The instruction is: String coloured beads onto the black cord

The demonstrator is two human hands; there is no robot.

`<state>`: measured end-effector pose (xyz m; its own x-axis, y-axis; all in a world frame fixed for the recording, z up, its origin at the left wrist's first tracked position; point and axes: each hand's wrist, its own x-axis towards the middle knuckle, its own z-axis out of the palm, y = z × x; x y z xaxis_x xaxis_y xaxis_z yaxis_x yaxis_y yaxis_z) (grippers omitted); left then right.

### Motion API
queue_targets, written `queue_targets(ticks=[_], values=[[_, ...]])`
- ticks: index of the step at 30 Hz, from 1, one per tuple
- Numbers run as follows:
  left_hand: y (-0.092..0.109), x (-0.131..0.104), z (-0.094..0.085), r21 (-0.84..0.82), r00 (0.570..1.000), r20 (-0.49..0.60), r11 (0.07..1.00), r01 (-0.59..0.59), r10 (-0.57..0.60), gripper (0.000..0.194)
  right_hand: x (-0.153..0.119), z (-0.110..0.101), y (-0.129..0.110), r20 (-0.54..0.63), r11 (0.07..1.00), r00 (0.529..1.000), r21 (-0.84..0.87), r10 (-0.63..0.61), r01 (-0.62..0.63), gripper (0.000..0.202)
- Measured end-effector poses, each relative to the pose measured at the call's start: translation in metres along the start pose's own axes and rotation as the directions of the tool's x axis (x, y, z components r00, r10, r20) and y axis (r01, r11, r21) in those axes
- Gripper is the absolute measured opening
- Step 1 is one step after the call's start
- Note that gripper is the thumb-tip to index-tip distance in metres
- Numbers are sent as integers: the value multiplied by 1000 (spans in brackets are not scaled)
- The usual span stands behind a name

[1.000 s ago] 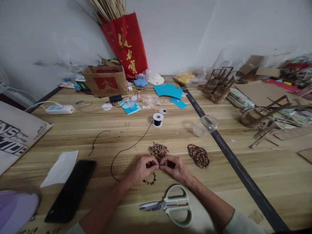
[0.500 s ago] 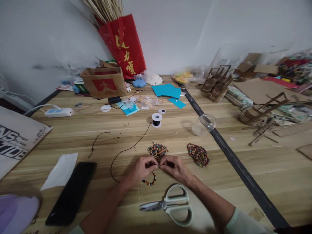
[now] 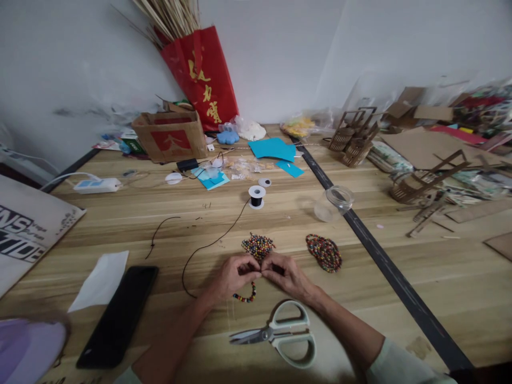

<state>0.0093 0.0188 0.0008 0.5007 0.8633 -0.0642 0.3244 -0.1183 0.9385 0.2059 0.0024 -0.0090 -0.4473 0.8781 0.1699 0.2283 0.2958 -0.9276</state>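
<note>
My left hand (image 3: 239,277) is closed in a pinch on the black cord of a short beaded string (image 3: 247,296), whose multicoloured beads curve below its fingers. Fingertip to fingertip with it, my right hand (image 3: 287,274) pinches too; whatever it grips is too small and covered to make out. Just beyond both hands lies a heap of loose coloured beads (image 3: 258,245). From a white spool of black cord (image 3: 256,197), a line of cord (image 3: 212,244) loops left and passes under my left wrist.
Light-handled scissors (image 3: 280,335) lie in front of my forearms. A coiled bead strand (image 3: 324,253) is to the right, with a clear jar (image 3: 335,204) behind it. At left are a black phone (image 3: 118,317) and a white paper (image 3: 100,280). Small woven baskets (image 3: 424,178) stand at far right.
Both hands stay in nearly the same place, fingertips together. The view has shifted very slightly; nothing else has visibly moved.
</note>
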Motion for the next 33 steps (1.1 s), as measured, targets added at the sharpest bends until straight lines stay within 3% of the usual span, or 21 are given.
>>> queue_targets(ticks=[7, 11, 14, 19, 33], values=[[-1, -2, 1, 36, 1000, -15, 999, 15, -15, 7, -1, -1, -2, -24, 996, 998, 70, 54, -53, 27], [2, -3, -2, 80, 1000, -15, 997, 5, -4, 20, -1, 0, -2, -35, 995, 997, 80, 62, -59, 30], [2, -2, -3, 25, 1000, 11, 999, -29, 29, 26, -1, 0, -2, -43, 995, 997, 80, 69, -65, 32], [-1, 0, -2, -101, 1000, 19, 995, -6, 8, 16, 0, 0, -3, -41, 994, 997, 98, 60, -56, 28], [-10, 2, 1, -52, 999, -46, 999, 11, -14, 14, -1, 1, -3, -18, 998, 999, 49, 42, -41, 23]])
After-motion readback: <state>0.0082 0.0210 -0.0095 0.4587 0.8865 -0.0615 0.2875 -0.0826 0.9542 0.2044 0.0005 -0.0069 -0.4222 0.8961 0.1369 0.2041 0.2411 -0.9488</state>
